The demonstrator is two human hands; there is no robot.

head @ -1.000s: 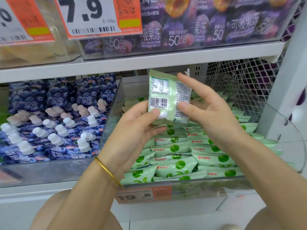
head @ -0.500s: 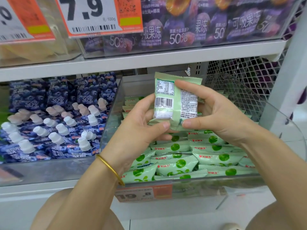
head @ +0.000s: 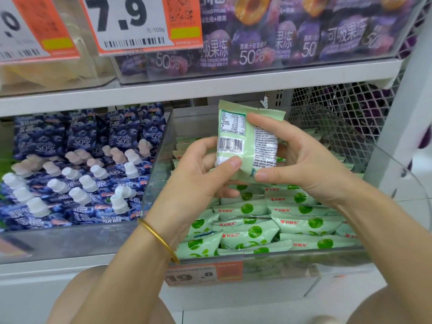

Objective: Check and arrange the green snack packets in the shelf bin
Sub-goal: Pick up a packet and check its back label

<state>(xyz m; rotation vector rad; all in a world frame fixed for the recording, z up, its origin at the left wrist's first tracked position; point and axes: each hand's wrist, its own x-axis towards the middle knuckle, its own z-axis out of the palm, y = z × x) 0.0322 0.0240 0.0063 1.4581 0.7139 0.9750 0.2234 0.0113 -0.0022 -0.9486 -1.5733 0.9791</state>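
One green snack packet [head: 247,146] is held upright above the clear shelf bin [head: 327,256], its printed back with barcode and nutrition panel turned to the camera. Two hands hold it. The left hand [head: 198,181] pinches the lower left corner, with the thumb on the face just below the barcode and the fingers behind. The right hand [head: 313,164] grips the right side, with the forefinger across the upper edge and the thumb at the bottom corner. One gold bangle [head: 159,239] circles the left wrist.

The loose green packets [head: 250,232] in the bin lie flat and overlapping in rough rows. Well over a dozen show, but the hands and forearms cover the middle of the pile, so no exact count can be made.

Three price labels appear: "7.9" [head: 131,22] on the upper shelf, a second one [head: 28,26] cut off at the left edge, and "19.8" [head: 203,274] on the bin front, partly behind the left wrist.

In the neighbouring bin lie blue blueberry jelly pouches [head: 77,141] with white caps, crowded and blurred. Purple prune jelly pouches [head: 280,40] fill the shelf above, cropped at the top. White wire mesh [head: 339,106] backs the bin on the right.
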